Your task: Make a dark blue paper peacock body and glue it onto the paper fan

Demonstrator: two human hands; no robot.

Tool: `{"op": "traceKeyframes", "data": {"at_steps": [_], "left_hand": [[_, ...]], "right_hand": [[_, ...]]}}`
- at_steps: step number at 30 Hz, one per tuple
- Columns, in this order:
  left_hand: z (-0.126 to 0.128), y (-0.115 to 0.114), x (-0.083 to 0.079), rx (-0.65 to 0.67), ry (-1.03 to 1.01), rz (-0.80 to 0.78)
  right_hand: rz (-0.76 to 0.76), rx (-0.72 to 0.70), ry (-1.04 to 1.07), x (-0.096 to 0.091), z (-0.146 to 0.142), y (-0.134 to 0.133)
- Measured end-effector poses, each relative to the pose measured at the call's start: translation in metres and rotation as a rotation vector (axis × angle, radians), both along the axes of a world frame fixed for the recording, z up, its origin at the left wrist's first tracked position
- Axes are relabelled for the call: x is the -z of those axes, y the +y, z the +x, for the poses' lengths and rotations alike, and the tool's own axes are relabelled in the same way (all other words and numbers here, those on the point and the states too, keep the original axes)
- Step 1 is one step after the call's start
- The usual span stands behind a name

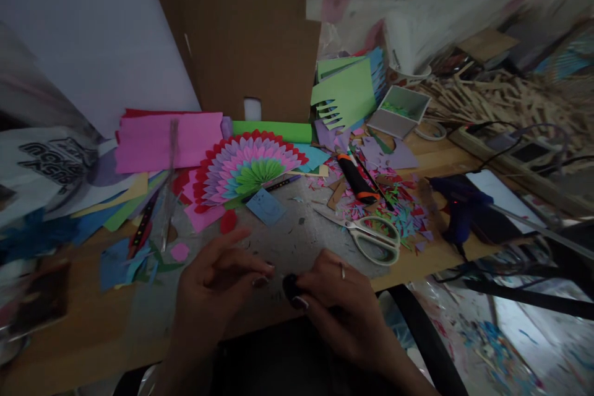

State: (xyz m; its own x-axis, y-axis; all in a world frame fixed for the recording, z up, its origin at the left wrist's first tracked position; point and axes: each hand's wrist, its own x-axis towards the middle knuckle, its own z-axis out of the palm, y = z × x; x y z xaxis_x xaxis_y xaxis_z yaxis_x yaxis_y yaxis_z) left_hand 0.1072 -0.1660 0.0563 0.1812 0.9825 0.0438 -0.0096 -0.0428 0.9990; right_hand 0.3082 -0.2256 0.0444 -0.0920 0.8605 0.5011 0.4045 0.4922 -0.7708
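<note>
Small black rounded piece (pixel 291 288): it sits at your right fingertips, above the near edge of the work area; it looks dark all over with a curved outline, and its material is too dim to tell.
Your right hand (pixel 341 297): thumb and fingers are pinched together on that piece; a thin ring shows on one finger.
Your left hand (pixel 216 284): thumb and forefinger stand a little apart, pointing toward the black piece but not touching it.
Layered half-round paper fan (pixel 260 167): it lies beyond your hands, its pointed petals running from red at the rim through lilac, pink and light blue to bright green at the centre.
Light blue paper rectangle (pixel 266 206): it lies just in front of the fan, with a red paper oval (pixel 228 221) near it.
Pale-handled scissors (pixel 378 238): they lie beyond your right hand, blades pointing left, beside a heap of multicoloured paper scraps (pixel 408 210).
</note>
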Motion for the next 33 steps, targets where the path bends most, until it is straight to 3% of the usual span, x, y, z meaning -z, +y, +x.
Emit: {"op": "traceKeyframes", "data": {"at_steps": [4, 10, 13, 16, 18, 22, 25, 29, 33], "left_hand": [[-0.006, 0.001, 0.01, -0.084, 0.115, 0.022], [-0.018, 0.002, 0.025, -0.09, 0.215, 0.027], [-0.02, 0.004, 0.03, -0.085, 0.24, 0.052], [-0.015, 0.003, 0.031, -0.084, 0.24, 0.091], [-0.009, 0.0, 0.029, -0.069, 0.23, 0.131], [0.001, -0.007, 0.022, 0.032, 0.322, 0.346], [0.001, -0.011, 0.018, 0.047, 0.4, 0.462], [-0.002, -0.012, 0.018, 0.024, 0.467, 0.513], [-0.002, -0.013, 0.023, 0.011, 0.502, 0.554]], "right_hand": [[-0.105, 0.202, -0.148, 0.017, 0.014, 0.005], [-0.195, 0.317, -0.346, 0.041, 0.022, 0.018], [-0.194, 0.4, -0.373, 0.04, 0.021, 0.02], [-0.16, 0.478, -0.287, 0.027, 0.015, 0.014], [-0.212, 0.392, -0.083, 0.016, 0.004, 0.009], [-0.451, 0.059, 0.33, 0.003, -0.023, 0.006], [-0.523, -0.01, 0.518, 0.003, -0.032, 0.01], [-0.562, -0.05, 0.554, 0.006, -0.03, 0.013], [-0.551, 0.001, 0.488, 0.006, -0.027, 0.014]]}}
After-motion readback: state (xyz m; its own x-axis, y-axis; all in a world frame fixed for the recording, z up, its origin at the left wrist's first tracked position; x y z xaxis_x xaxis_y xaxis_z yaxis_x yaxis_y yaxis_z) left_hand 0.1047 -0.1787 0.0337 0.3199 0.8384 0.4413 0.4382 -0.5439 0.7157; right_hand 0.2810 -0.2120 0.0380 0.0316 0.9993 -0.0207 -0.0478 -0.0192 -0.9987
